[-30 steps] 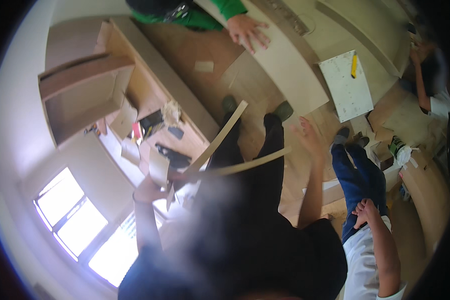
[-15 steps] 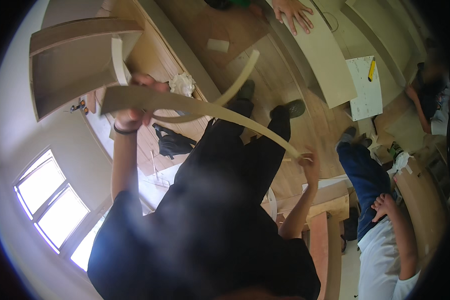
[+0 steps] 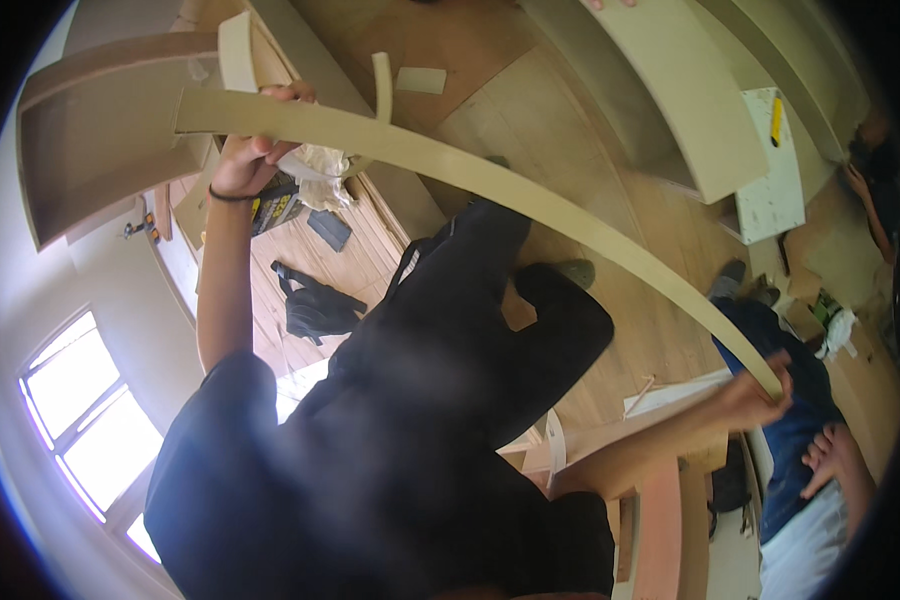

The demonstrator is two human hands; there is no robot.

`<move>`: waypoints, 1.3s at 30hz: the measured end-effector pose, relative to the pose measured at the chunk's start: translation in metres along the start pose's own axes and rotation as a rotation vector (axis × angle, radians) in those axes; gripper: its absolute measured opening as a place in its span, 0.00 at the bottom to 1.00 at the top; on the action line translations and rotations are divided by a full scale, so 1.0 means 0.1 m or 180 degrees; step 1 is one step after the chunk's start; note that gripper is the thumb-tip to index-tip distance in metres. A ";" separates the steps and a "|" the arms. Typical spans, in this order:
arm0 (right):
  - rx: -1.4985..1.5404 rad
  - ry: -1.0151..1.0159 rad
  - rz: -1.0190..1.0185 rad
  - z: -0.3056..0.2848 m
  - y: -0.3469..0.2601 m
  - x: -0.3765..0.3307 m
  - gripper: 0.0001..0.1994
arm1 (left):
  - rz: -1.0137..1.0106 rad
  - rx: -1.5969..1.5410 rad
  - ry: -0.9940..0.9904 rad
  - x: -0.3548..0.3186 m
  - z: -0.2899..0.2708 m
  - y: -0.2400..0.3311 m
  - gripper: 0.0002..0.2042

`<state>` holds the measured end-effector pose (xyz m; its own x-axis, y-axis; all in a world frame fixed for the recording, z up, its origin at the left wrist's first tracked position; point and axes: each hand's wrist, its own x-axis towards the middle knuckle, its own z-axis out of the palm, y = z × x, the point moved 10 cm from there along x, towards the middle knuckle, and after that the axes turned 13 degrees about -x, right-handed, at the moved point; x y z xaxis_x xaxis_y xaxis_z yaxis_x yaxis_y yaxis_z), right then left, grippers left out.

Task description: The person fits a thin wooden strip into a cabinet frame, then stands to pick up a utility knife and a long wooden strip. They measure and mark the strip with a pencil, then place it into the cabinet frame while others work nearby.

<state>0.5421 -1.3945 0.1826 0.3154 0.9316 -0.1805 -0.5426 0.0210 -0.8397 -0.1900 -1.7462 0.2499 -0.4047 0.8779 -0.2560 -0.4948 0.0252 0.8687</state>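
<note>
A long, pale, flat strip (image 3: 530, 200) stretches across in front of me in a curve. My left hand (image 3: 250, 160), with a dark band at the wrist, is closed on the strip near its wide left end. Far to the right, my right hand (image 3: 760, 395) has its fingers closed round the other end. Behind the left hand, a narrower pale strip end (image 3: 383, 88) stands up past the long strip's upper edge. Another pale flat end (image 3: 237, 55) rises above that hand. Whether these two ends belong to one piece is hidden.
A box-like brown panel unit (image 3: 110, 150) stands at left. Below my left hand, a black bag (image 3: 315, 305) lies on boards. Long panels (image 3: 685, 110) fill the upper right, beside a white board (image 3: 775, 195) with a yellow cutter (image 3: 776, 122). A person in jeans (image 3: 780, 430) is close to my right hand.
My right hand has moved right and down, drawing the long strip out straighter and wider. The second strip's curved end has shifted left, mostly behind the long strip. One of my knees is now bent outward.
</note>
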 end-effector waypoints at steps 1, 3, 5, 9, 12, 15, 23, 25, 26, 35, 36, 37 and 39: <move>0.0700 -0.0515 0.0410 0.17 -0.05 0.09 0.11 | 0.0037 -0.0081 -0.0141 0.02 0.00 -0.11 0.35; 0.1740 -0.0936 0.0849 0.41 -0.33 0.17 0.09 | 0.0097 -0.0278 -0.0470 0.02 0.04 -0.33 0.35; 0.1668 -0.1540 0.0154 0.67 -0.80 0.18 0.03 | 0.0232 -0.0252 -0.0501 -0.05 0.02 -0.51 0.37; 0.1752 -0.1779 0.0787 1.15 -1.05 -0.27 0.10 | 0.0202 -0.0518 -0.0488 -0.35 -0.17 -0.65 0.40; 0.1668 -0.2004 0.0735 1.35 -1.12 -0.74 0.10 | 0.0287 -0.0889 0.0230 -0.78 -0.61 -0.66 0.32; 0.1653 -0.2098 0.0867 1.38 -1.01 -1.12 0.11 | -0.0040 -0.1379 0.0499 -1.38 -0.91 -0.84 0.33; 0.1440 -0.2003 0.1614 0.90 -0.53 -1.48 0.12 | -0.0286 -0.2399 0.1577 -3.59 -1.35 -1.88 0.17; 0.1323 -0.1929 0.1587 0.74 -0.50 -1.41 0.11 | -0.0198 -0.2229 0.2178 -4.09 -1.65 -2.12 0.17; 0.1340 -0.1992 0.1702 0.70 -0.46 -1.39 0.11 | -0.0154 -0.2180 0.2440 -4.26 -1.86 -2.19 0.19; 0.1169 -0.1607 0.1663 0.09 -0.52 -1.34 0.11 | 0.0244 -0.1555 0.4675 -5.29 -3.69 -2.82 0.45; 0.1133 -0.1492 0.1654 0.02 -0.56 -1.34 0.11 | 0.0054 -0.1465 0.4788 -5.29 -3.95 -2.90 0.39; 0.1167 -0.1380 0.1738 -0.04 -0.60 -1.36 0.12 | 0.0007 -0.1318 0.4830 -5.32 -4.21 -2.92 0.37; 0.1259 -0.1321 0.1871 -0.12 -0.68 -1.43 0.12 | -0.0086 -0.1031 0.4870 -5.34 -4.73 -2.97 0.33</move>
<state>0.5435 -1.5331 0.2596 -0.3775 0.8871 -0.2656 -0.7884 -0.4583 -0.4104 -0.1904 -2.4486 -0.0723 -0.6614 -0.4282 -0.6158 -0.5713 -0.2444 0.7835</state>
